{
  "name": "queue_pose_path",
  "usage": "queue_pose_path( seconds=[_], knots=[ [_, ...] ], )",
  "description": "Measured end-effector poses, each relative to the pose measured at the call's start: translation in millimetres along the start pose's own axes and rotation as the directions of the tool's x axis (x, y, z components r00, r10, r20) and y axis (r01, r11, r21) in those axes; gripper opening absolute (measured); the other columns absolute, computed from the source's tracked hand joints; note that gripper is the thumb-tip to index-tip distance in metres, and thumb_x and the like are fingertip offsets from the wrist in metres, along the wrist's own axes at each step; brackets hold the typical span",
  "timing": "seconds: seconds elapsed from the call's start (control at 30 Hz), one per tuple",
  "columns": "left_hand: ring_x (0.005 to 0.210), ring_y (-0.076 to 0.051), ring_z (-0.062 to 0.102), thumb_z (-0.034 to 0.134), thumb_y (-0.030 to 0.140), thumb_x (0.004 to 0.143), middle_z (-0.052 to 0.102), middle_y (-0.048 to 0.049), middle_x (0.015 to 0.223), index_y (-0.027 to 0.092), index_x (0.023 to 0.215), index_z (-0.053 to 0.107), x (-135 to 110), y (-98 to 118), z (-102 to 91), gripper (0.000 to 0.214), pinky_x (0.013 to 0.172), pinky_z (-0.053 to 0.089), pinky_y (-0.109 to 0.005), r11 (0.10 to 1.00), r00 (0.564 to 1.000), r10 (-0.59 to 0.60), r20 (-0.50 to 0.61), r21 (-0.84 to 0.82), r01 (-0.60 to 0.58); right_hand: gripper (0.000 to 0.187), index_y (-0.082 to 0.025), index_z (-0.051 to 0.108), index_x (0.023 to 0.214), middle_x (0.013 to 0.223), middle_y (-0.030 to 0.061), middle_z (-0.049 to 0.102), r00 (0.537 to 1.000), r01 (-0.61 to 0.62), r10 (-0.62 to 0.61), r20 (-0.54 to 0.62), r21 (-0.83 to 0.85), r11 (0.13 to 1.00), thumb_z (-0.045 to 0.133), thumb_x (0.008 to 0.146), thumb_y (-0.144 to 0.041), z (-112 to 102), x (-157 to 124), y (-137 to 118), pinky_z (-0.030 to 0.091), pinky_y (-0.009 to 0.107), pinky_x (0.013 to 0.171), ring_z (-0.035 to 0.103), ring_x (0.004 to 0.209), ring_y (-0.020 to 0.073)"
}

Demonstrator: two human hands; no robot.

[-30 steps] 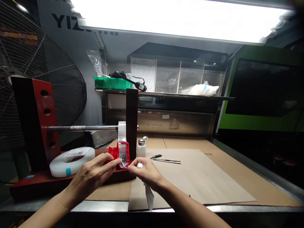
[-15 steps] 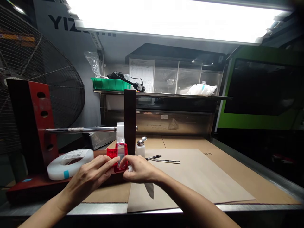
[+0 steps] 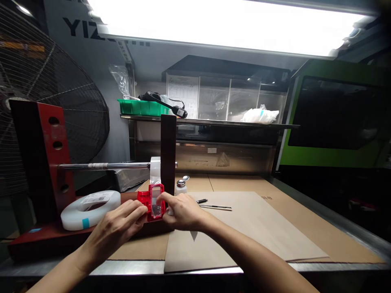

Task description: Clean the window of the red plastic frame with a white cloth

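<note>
Left hand [image 3: 117, 228]: fingers curled, gripping left side of red translucent plastic part [image 3: 146, 200].
Right hand [image 3: 181, 211]: fingertips pressing clear film strip [image 3: 156, 198] onto part's front.
Part: above red metal stand base [image 3: 45, 238], below white film roll [image 3: 155, 167].

Your head camera: single view, looks forward and slightly down across workbench [image 3: 244, 228], near your hands at bottom centre, shelf [image 3: 214, 122] and lamp [image 3: 214, 24] ahead, fan [image 3: 45, 101] far left, green machine [image 3: 336, 122] right.

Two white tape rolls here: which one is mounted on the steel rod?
The narrow tape roll beside the dark upright post; the wide flat roll lies on the red base.
</note>
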State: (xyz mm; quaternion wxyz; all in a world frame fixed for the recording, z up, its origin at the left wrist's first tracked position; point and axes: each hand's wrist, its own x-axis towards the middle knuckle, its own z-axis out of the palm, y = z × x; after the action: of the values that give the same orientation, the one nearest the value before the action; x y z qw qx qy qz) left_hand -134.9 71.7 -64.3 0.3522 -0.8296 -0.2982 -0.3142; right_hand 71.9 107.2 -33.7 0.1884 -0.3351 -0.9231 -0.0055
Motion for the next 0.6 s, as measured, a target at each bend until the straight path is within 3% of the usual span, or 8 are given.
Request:
queue_pose_path(
  seconds=[0.07, 0.17, 0.27, 0.43, 0.6],
  knots=[
    [0.062, -0.012, 0.054, 0.052, 0.007, 0.085, 0.056, 0.0004, 0.073, 0.018, 0.086, 0.055, 1.1, 0.4, -0.4, 0.011, 0.062, 0.044, -0.025, 1.000, 1.000, 0.000, -0.003, 0.004, 0.000, 0.060, -0.024, 0.037, 0.137, 0.075, 0.0035, 0.069, 1.000, 0.010, -0.012, -0.023, -0.101, 0.995, 0.047, 0.078, -0.028, -0.1, 1.7, -1.2, 0.034, 0.027, 0.054, 0.060, 0.063, 0.0205],
    [0.066, -0.013, 0.056, 0.052, 0.007, 0.085, 0.059, -0.0006, 0.076, 0.018, 0.089, 0.056, 0.4, 0.4, -1.2, 0.012, 0.064, 0.045, -0.025, 1.000, 1.000, 0.010, -0.008, -0.001, -0.010, 0.073, -0.018, 0.019, 0.146, 0.078, 0.0103, 0.071, 0.999, 0.033, -0.029, 0.017, -0.259, 0.965, 0.048, 0.079, -0.025, 2.7, 5.4, -3.3, 0.038, 0.030, 0.053, 0.063, 0.062, 0.0243],
    [0.070, -0.013, 0.058, 0.051, 0.008, 0.086, 0.062, -0.0023, 0.082, 0.017, 0.095, 0.055, -2.8, 0.4, -1.8, 0.014, 0.067, 0.047, -0.025, 1.000, 0.999, 0.025, -0.019, -0.011, -0.025, 0.079, -0.018, 0.016, 0.147, 0.081, 0.0135, 0.071, 0.997, 0.052, -0.031, 0.070, -0.316, 0.947, 0.053, 0.078, -0.025, 3.5, 9.9, -4.1, 0.042, 0.032, 0.054, 0.066, 0.066, 0.0271],
    [0.076, -0.014, 0.061, 0.051, 0.006, 0.085, 0.064, -0.0020, 0.083, 0.016, 0.097, 0.056, -8.7, 0.2, 0.4, 0.017, 0.073, 0.047, -0.024, 0.999, 0.998, 0.050, -0.030, 0.015, -0.050, 0.082, -0.026, 0.013, 0.148, 0.090, 0.0119, 0.071, 0.981, 0.082, -0.032, 0.193, -0.257, 0.963, 0.054, 0.077, -0.025, 0.6, 11.7, 0.5, 0.044, 0.031, 0.056, 0.067, 0.073, 0.0273],
    [0.075, -0.014, 0.062, 0.052, 0.005, 0.085, 0.064, -0.0013, 0.081, 0.017, 0.094, 0.056, -7.6, 2.3, 1.4, 0.015, 0.071, 0.048, -0.025, 0.999, 0.999, 0.043, -0.015, 0.031, -0.042, 0.084, -0.014, 0.005, 0.148, 0.076, 0.0124, 0.071, 0.994, 0.083, -0.054, 0.094, -0.338, 0.938, 0.052, 0.078, -0.018, 15.9, 4.5, 7.8, 0.044, 0.030, 0.052, 0.066, 0.062, 0.0259]
  ],
)
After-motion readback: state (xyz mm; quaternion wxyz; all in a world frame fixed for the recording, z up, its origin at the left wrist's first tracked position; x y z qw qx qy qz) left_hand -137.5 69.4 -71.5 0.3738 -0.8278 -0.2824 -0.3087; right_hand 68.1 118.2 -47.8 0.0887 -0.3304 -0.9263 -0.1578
